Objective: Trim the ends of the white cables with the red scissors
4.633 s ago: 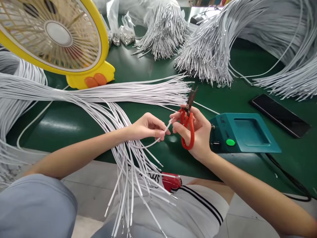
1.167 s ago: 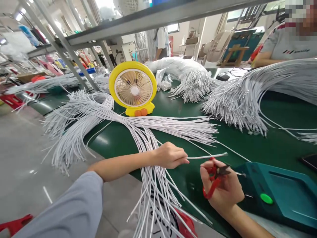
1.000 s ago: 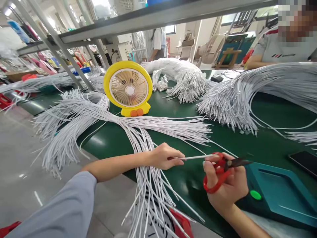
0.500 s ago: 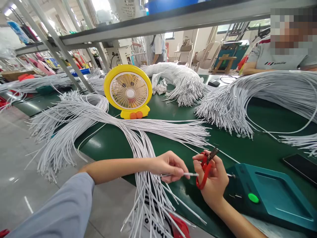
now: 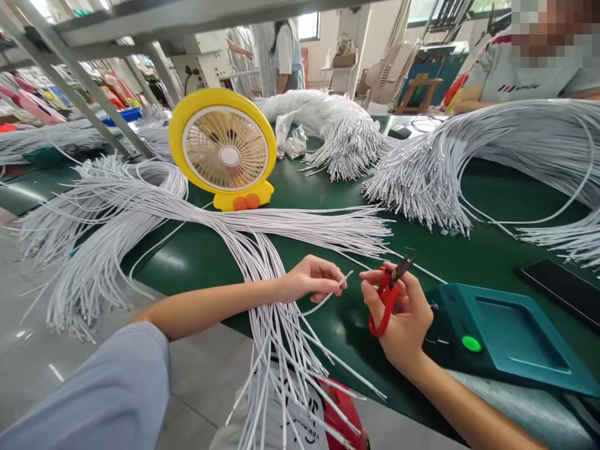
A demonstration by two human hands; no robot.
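Note:
My left hand pinches a thin white cord near its end, and the tip sticks up past the fingertips. Facing it, a short gap away, my right hand is closed around red-handled snips, their dark blades pointing up and away from me. The snips do not touch the cord. Below my left forearm, a bundle of white cords hangs over the table's near edge. More cords of the same kind lie across the table just beyond my hands.
A teal device with a green button sits right of my right hand, with a black phone beyond it. A yellow fan stands behind the cords. Big cord bundles lie further back. A person sits across the table.
The cord end was held out level toward my right hand; now it tilts up, apart from that hand. The hands are slightly further apart, and the whole view has shifted.

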